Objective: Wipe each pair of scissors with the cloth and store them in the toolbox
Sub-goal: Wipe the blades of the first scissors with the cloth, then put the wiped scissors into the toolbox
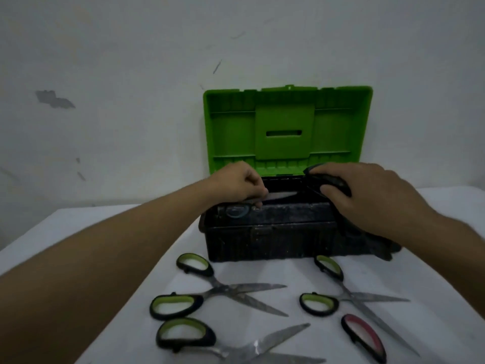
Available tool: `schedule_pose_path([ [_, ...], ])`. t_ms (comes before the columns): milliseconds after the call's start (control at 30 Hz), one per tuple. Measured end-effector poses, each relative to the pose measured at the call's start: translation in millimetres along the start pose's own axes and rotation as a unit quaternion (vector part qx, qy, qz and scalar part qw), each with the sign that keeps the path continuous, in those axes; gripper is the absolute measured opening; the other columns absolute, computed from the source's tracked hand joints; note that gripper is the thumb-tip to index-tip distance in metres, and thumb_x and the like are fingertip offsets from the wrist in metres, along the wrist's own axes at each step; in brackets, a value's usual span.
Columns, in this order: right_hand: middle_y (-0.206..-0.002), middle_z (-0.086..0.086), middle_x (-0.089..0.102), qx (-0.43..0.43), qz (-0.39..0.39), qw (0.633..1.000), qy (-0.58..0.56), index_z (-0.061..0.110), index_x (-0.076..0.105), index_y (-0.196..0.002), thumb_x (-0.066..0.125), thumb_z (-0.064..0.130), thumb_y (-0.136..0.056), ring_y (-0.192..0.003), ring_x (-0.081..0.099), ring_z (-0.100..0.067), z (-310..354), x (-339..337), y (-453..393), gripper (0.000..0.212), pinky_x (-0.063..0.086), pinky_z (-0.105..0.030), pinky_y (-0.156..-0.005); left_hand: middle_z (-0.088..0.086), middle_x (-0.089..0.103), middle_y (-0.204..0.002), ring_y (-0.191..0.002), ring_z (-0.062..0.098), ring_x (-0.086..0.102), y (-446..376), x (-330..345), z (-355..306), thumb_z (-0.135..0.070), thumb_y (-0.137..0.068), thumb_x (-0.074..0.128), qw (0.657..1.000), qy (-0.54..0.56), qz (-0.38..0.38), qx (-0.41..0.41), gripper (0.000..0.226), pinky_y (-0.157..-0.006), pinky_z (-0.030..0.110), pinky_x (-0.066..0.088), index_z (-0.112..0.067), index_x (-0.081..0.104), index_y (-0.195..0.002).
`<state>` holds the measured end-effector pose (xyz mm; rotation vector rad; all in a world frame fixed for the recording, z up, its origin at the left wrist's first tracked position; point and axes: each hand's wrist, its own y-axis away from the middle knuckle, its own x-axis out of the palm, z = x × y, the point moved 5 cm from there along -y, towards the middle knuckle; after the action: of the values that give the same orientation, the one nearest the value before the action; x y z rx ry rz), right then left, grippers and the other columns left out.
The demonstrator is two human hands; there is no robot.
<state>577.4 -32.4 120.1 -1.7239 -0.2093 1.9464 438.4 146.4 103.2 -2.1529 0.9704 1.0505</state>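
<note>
fingers of both hands are curled round one pair of scissors over the open box: the right hand [372,198] grips the dark handles, the left hand [240,183] pinches the steel blade [280,197] near its tip. largest is the white table [105,232], then the black plastic toolbox [270,240] with its green lid [287,127] standing open against the wall. a dark cloth [378,245] lies bunched beside the box's right end. three green-handled scissors [210,290] and a red-handled pair [364,337] lie spread open in front, apparently unwiped. risk, as i judge it: the blade could slide through the left fingers, or snag on the inner tray and not drop in.
</note>
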Motion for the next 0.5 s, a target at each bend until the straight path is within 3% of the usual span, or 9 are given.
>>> schedule_pose_path([
  [133,-0.123,0.013,0.063,-0.014,-0.002,1.000,-0.010,0.054,0.048,-0.130,0.050,0.044,-0.095,-0.102,0.061,-0.021,-2.6,8.9,-11.1,0.036,0.053,-0.039,-0.082,0.003,0.073,-0.078,-0.065,0.008,0.058,-42.6,24.2,29.6,-0.025,-0.088,0.070,0.995,-0.067,0.068,-0.031,0.015,-0.066,0.024,0.043,-0.013,0.078,-0.084],
  [233,-0.123,0.016,0.062,-0.024,-0.005,1.000,-0.012,0.053,0.047,-0.132,0.048,0.045,-0.095,-0.106,0.060,-0.016,0.4,14.4,-9.0,0.038,0.052,-0.036,-0.082,-0.007,0.069,-0.070,-0.063,0.006,0.059,-53.8,38.1,45.1,-0.023,-0.085,0.072,0.989,-0.112,0.085,-0.038,0.009,-0.066,0.023,0.044,-0.016,0.077,-0.081],
  [400,-0.107,0.016,0.056,-0.047,0.007,0.998,-0.035,0.056,0.038,-0.134,0.036,0.054,-0.090,-0.099,0.058,-0.018,12.1,21.8,2.8,0.044,0.052,-0.043,-0.079,-0.001,0.071,-0.081,-0.075,0.018,0.063,-48.2,29.9,34.8,-0.032,-0.089,0.064,0.981,-0.183,-0.053,0.037,0.017,-0.067,0.031,0.048,-0.019,0.072,-0.081],
  [500,-0.099,0.017,0.053,-0.042,-0.007,0.998,-0.051,0.057,0.037,-0.133,0.033,0.056,-0.088,-0.092,0.057,-0.017,15.7,18.7,14.6,0.045,0.052,-0.044,-0.077,-0.001,0.069,-0.078,-0.071,0.018,0.060,-22.8,22.5,19.4,-0.034,-0.092,0.059,0.975,-0.173,-0.114,0.080,0.022,-0.061,0.030,0.042,-0.019,0.069,-0.081],
])
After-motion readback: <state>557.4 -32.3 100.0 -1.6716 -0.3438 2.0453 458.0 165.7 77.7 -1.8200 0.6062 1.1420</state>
